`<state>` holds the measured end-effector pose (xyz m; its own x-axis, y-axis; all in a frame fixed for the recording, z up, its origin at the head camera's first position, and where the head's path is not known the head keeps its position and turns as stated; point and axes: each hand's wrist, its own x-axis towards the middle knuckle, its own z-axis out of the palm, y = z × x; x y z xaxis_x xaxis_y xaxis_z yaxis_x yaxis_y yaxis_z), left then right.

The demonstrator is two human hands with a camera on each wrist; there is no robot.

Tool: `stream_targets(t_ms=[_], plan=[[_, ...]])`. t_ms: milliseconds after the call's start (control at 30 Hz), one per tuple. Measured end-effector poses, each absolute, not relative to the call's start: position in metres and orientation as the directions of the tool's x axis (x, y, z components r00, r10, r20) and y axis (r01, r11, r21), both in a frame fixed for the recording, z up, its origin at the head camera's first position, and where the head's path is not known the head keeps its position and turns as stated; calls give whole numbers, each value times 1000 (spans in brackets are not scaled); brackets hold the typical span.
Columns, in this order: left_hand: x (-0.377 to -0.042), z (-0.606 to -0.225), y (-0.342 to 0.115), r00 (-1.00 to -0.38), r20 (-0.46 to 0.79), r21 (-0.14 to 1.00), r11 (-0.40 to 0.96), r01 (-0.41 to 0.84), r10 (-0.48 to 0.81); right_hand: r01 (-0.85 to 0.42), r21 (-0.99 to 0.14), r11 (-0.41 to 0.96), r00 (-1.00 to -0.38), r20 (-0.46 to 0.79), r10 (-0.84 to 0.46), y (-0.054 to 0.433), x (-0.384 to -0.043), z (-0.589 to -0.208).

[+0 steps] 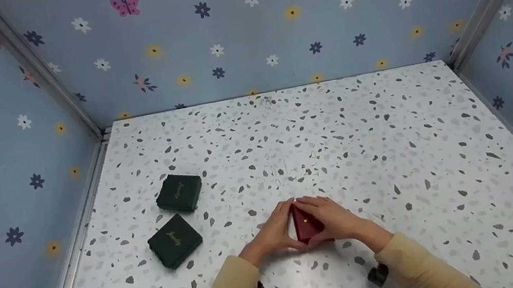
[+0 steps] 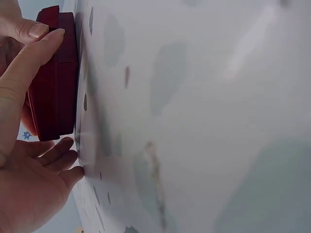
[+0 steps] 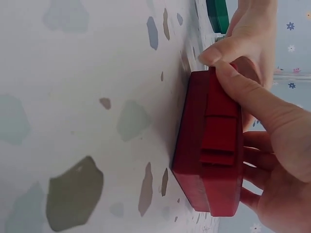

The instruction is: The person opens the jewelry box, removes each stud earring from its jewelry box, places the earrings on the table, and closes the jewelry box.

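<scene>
A small red box with a gold mark on top stands on the speckled table between two hands. My left hand curves around its left side, fingertips at the far end and thumb at the near edge. From the other side my right hand grips it, fingers over the right part of the top and thumb at the front. In the right wrist view both thumbs meet at one corner of the red box. A seam between lid and base shows on the red box in the left wrist view.
Two dark green boxes with gold lettering lie to the left, one farther back and one nearer. Blue flowered panels enclose the white speckled table at the back and both sides.
</scene>
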<state>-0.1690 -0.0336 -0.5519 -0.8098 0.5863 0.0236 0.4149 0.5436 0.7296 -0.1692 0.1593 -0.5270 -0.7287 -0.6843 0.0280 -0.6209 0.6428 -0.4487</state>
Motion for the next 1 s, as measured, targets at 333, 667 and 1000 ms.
stream_targets(t_ms=[333,667,1000], plan=[[-170,-546,-35,-797,69,705,535,465,600,-641,-479,599,-714,88,-694,164,-170,-527],[-166,-538,-32,-795,54,659,576,483,604,-643,-464,609,-738,162,-655,178,-174,-516],[-162,-538,-24,-754,136,575,568,588,643,-636,-450,627,-756,201,-623,193,-177,-514]])
